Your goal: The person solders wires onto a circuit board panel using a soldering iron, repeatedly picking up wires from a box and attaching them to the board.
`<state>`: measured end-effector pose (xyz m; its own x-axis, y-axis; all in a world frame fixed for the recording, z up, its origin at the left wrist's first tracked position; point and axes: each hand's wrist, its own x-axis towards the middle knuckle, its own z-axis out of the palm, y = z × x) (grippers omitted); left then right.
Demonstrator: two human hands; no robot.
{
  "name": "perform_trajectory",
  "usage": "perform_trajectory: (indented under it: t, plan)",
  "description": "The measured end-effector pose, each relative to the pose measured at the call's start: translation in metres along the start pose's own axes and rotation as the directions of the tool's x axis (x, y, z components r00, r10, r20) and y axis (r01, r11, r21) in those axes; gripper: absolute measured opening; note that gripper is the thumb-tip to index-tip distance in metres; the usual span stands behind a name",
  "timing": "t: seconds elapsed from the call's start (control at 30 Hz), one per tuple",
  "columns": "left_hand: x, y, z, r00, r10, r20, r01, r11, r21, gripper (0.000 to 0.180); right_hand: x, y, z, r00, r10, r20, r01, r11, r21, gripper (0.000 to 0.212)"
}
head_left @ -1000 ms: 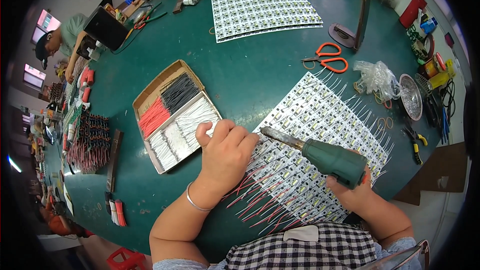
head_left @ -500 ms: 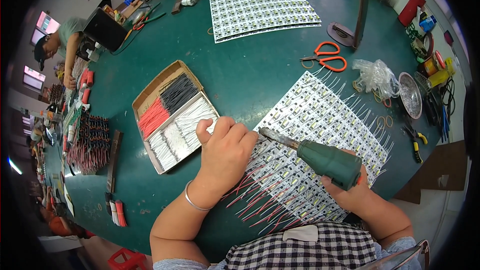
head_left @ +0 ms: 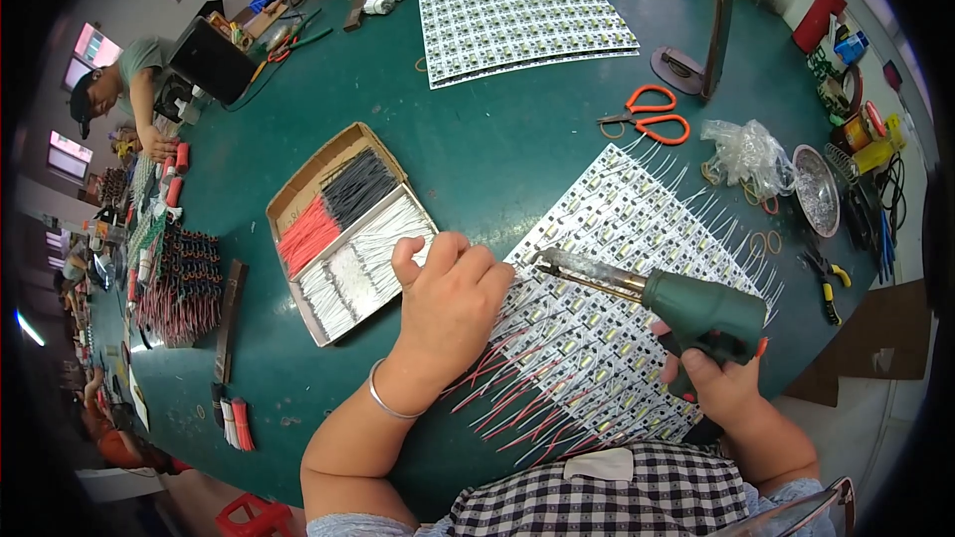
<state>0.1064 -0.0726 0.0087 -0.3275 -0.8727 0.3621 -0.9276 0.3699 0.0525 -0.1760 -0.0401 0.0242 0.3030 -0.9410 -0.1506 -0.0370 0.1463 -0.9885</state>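
My right hand point(head_left: 718, 380) is wrapped round the grip of a green soldering gun point(head_left: 696, 313). Its metal barrel and tip point left over a white circuit board panel point(head_left: 597, 268), near the panel's left edge. At that same edge my left hand point(head_left: 453, 288) is closed in a pinch, and whatever lies between the fingertips is too small to make out. Rows of small components cover the panel. White wires stick out along its right side and red and white ones along its lower left. A cardboard box point(head_left: 279, 201) beside my left hand holds red, black and white cut wires.
Beyond the panel lie orange-handled scissors point(head_left: 657, 114), a stack of panels point(head_left: 527, 25) and an upright piece on a stand point(head_left: 716, 40). To the right are crumpled plastic point(head_left: 741, 154), a metal dish point(head_left: 816, 189) and pliers point(head_left: 828, 283). Another person point(head_left: 139, 80) works at far left.
The soldering gun has moved right and slightly down, its tip drawing away from my left fingertips, and its body has turned in my right hand. My left hand stays put.
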Motion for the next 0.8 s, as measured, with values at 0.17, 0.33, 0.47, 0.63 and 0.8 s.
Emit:
perform_trajectory:
  t: [0.17,0.33,0.47,0.63,0.8]
  plan:
    - [-0.001,0.000,-0.001,1.000,0.004,-0.002,-0.004,1.000,0.009,0.010,-0.001,-0.008,0.000,0.998,0.037,-0.060,-0.033,0.997,0.068,0.051]
    - [-0.002,0.007,-0.012,0.991,0.005,-0.136,-0.007,1.000,-0.011,0.015,-0.011,-0.006,-0.007,0.995,-0.100,0.014,0.101,0.989,-0.110,0.049]
    - [-0.007,0.009,-0.001,0.995,0.046,-0.091,-0.050,0.998,-0.040,0.016,-0.015,0.004,-0.011,1.000,0.015,0.016,-0.011,0.964,-0.267,0.032]
    - [-0.007,0.009,0.004,0.996,0.055,-0.065,-0.058,0.997,-0.042,0.016,-0.014,0.007,-0.008,0.994,0.083,0.066,-0.052,0.923,-0.380,0.035]
    - [-0.007,0.009,0.004,0.998,0.051,-0.038,-0.053,0.998,-0.043,0.017,-0.011,0.010,-0.003,0.998,0.037,0.055,-0.017,0.943,-0.332,0.037]
